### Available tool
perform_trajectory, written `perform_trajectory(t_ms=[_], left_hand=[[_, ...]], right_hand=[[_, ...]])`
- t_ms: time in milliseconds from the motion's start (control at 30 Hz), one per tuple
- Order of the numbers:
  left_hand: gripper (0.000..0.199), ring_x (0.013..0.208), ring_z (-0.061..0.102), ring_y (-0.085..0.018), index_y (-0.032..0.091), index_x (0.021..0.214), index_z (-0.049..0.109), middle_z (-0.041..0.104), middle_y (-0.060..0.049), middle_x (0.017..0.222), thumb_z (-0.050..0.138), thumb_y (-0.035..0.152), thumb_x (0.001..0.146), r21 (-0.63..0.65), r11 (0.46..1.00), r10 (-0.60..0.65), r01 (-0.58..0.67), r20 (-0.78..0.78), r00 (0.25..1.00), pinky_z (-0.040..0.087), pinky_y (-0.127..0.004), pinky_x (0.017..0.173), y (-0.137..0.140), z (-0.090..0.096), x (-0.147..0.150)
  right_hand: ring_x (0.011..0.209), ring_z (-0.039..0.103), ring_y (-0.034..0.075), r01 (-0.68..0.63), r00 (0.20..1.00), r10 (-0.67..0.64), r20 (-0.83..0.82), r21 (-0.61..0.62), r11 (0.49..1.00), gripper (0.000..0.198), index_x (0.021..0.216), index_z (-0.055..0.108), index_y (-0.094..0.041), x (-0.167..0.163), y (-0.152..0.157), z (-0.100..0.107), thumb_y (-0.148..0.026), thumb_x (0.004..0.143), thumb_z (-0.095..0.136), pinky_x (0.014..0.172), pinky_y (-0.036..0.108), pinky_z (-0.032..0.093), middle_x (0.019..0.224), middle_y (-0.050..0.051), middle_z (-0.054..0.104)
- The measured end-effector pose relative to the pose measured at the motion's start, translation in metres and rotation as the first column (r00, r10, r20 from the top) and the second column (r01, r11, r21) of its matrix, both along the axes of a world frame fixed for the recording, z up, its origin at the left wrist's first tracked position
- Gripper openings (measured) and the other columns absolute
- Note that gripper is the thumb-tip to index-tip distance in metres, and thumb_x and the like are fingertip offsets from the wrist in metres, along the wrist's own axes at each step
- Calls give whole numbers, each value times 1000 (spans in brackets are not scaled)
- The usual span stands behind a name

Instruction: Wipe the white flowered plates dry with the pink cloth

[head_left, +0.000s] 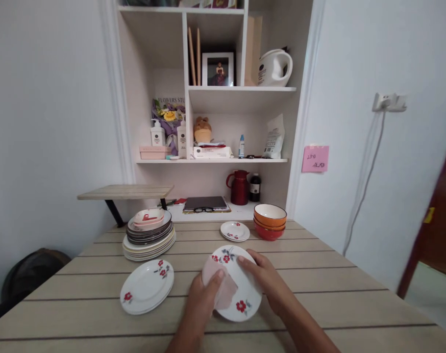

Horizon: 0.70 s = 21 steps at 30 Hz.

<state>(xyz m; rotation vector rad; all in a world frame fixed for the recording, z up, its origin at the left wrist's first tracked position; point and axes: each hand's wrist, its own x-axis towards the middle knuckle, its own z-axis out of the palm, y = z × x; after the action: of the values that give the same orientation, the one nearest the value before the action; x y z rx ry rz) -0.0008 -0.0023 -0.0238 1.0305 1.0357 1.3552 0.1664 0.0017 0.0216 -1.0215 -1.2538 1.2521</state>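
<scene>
A white oval-looking plate with red flowers is held up over the table, tilted. My right hand grips its right rim, thumb on the face and fingers behind. My left hand is at the left rim, closed on a pale pink cloth that lies against the plate's face. Left of my hands, a short stack of matching flowered plates lies on the table. Beyond my hands sit small flowered plates. How the left fingers sit behind the plate is hidden.
Stacked plates with small pink-rimmed dishes on top stand at the back left, beside a raised wooden shelf. Orange and red bowls are stacked at the back right. Behind them stand a red jug and a dark bottle.
</scene>
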Motion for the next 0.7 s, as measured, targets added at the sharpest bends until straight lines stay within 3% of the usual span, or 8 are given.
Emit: perform_trajectory(t_ms=[167, 400, 533, 700], left_hand=[[73, 71, 71, -30, 4, 91, 73, 76, -18, 83, 78, 65, 51, 8, 1000, -24, 24, -42, 999, 55, -31, 58, 0, -1, 0], [74, 75, 72, -30, 4, 96, 72, 76, -18, 85, 78, 64, 53, -57, 998, 24, -25, -19, 1000, 56, -30, 60, 6, -5, -4], [73, 79, 72, -30, 5, 97, 71, 76, -17, 84, 80, 61, 51, -74, 994, 85, -84, 10, 996, 56, -30, 62, 9, -5, -3], [77, 75, 72, -30, 4, 99, 71, 75, -16, 78, 77, 65, 52, -37, 998, 42, -41, 27, 999, 55, -31, 60, 9, -6, -2]], right_hand=[[69, 68, 22, -121, 993, 120, -9, -50, 991, 42, 97, 67, -13, 1, -5, 3, -47, 72, 72, 59, 29, 50, 77, 7, 73], [56, 63, 18, 5, 991, -9, -134, -33, 999, 41, 85, 67, -11, -14, -4, -6, -47, 67, 75, 51, 25, 47, 70, 8, 73], [59, 65, 20, 37, 974, -36, -224, 0, 999, 44, 91, 68, -10, -22, 0, -12, -48, 68, 74, 54, 27, 49, 73, 10, 73], [62, 66, 21, 79, 962, -72, -265, 16, 997, 47, 94, 69, -10, -26, 3, -18, -47, 66, 76, 56, 29, 50, 77, 11, 74]])
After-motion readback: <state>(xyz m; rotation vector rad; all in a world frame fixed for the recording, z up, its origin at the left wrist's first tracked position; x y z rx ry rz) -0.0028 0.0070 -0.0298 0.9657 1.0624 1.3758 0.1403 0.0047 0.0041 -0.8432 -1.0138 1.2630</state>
